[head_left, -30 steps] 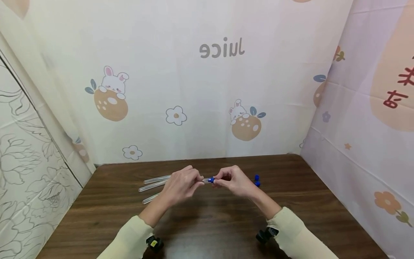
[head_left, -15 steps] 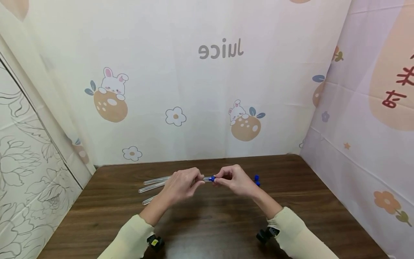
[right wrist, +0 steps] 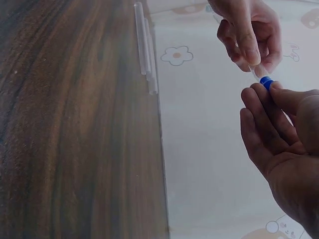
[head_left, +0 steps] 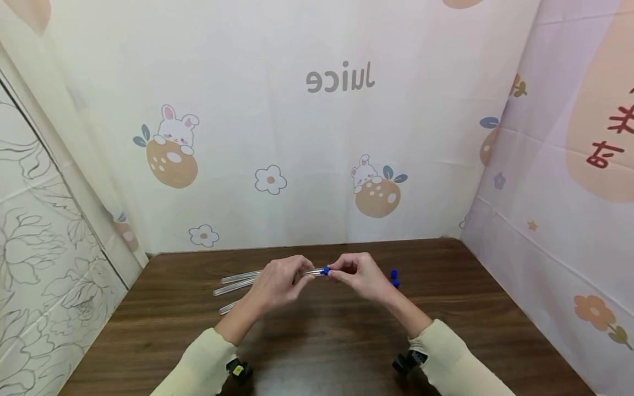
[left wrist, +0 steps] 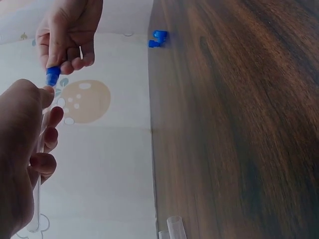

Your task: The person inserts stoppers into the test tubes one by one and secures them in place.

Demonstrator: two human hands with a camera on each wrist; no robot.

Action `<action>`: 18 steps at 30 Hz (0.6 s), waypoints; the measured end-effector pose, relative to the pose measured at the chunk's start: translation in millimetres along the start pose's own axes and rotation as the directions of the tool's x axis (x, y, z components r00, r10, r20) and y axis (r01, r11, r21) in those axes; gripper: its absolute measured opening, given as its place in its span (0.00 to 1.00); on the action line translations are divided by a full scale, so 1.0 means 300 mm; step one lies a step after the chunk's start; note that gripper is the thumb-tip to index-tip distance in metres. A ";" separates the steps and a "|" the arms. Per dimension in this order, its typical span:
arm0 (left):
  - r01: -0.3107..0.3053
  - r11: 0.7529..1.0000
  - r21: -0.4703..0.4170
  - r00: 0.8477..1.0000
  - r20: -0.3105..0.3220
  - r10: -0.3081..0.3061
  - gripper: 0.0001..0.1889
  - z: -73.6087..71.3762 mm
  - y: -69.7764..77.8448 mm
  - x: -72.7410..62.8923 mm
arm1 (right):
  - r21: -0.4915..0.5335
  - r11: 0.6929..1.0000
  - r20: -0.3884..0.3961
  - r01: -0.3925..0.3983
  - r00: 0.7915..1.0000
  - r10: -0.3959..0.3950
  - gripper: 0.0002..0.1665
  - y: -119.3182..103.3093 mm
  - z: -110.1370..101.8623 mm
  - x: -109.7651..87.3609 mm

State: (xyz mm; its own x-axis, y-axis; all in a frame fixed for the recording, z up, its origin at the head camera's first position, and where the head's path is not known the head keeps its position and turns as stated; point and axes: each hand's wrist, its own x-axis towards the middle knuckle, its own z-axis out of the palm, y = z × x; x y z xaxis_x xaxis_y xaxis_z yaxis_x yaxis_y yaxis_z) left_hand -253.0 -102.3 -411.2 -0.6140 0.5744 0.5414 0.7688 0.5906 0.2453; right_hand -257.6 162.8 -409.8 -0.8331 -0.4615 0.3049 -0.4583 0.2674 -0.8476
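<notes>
My left hand grips a clear test tube, its fingers curled round the glass; in the left wrist view the tube's rounded end shows below the palm. At the tube's mouth sits a blue cap, which my right hand pinches between thumb and forefinger. The cap is at least partly in the mouth; how deep I cannot tell. More clear tubes lie on the table left of my left hand, partly hidden behind it. Two more blue caps lie to the right, just beyond my right wrist.
A brown wood-grain table spreads under both hands. Behind it hangs a pale printed curtain, with another curtain along the right side. Black wrist cameras sit below the cream sleeves.
Both hands stay nearly in place, the right still pinching the cap at the tube's mouth. The tube's capped end has tilted up slightly. The loose tubes and caps have not moved.
</notes>
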 end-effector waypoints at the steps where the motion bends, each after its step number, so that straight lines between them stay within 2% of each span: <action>1: 0.009 1.000 -0.014 1.000 -0.007 -0.010 0.11 0.002 -0.001 0.001 | -0.004 1.000 -0.014 0.007 1.000 -0.007 0.06 -0.002 0.000 0.002; 5: 0.035 0.996 -0.087 0.999 -0.034 -0.038 0.09 0.009 -0.005 0.005 | -0.035 0.999 -0.041 0.016 0.999 -0.017 0.06 -0.018 -0.006 0.009; 9: 0.042 0.989 -0.141 0.997 -0.052 -0.050 0.09 0.014 -0.008 0.005 | -0.063 0.998 -0.020 0.009 1.000 -0.010 0.07 -0.039 -0.021 0.010; 18: 0.015 0.990 -0.142 0.995 -0.093 -0.028 0.10 0.018 0.011 0.001 | -0.169 0.986 0.024 0.000 1.000 0.004 0.04 -0.071 -0.043 0.010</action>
State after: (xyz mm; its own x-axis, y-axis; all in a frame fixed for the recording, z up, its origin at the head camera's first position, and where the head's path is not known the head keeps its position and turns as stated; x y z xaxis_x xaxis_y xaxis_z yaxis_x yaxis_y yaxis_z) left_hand -251.8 -97.0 -414.7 -0.6161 0.5023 0.6067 0.7772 0.5127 0.3648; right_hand -254.2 166.8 -385.1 -0.8274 -0.4806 0.2905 -0.5037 0.4064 -0.7623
